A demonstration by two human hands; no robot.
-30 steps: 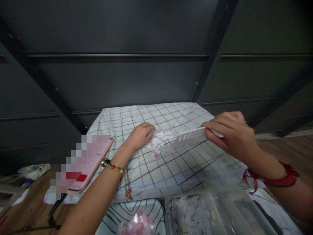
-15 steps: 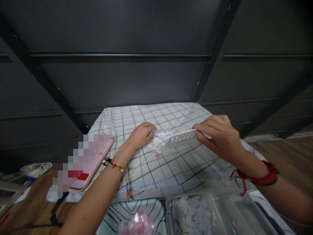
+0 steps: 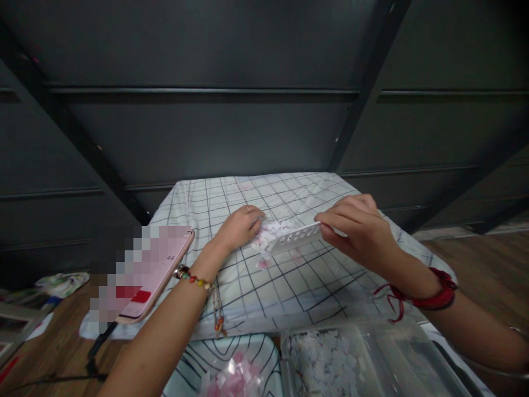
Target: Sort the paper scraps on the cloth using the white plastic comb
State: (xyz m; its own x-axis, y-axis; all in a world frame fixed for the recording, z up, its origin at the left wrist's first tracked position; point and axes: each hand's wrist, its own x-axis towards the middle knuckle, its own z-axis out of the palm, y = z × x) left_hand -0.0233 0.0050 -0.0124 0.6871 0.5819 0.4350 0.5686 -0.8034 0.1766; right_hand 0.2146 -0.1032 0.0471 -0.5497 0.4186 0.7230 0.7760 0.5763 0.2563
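Note:
A white plastic piece with a row of slots [image 3: 295, 238] tilts over the checked cloth. My right hand [image 3: 355, 229] pinches its right end between thumb and fingers. Its left end meets a small heap of white and pale pink paper-like bits [image 3: 268, 232]. At the left side of that heap, my left hand [image 3: 242, 227] rests low with its fingers curled together. Whatever those fingers hold is hidden from view. One pink-and-white bit [image 3: 262, 264] lies on the cloth just in front of the heap.
A phone [image 3: 159, 270] lies at left on the checked cloth [image 3: 231, 295]. In front are a pale blue striped tray [image 3: 270, 361] with pink wrapped bits [image 3: 235, 377] and a clear box [image 3: 372, 353] with white pieces. A dark panelled wall [image 3: 215, 132] stands behind.
My right hand has moved left with the slotted piece, pushing its left end further into the heap. My left hand has stayed almost still.

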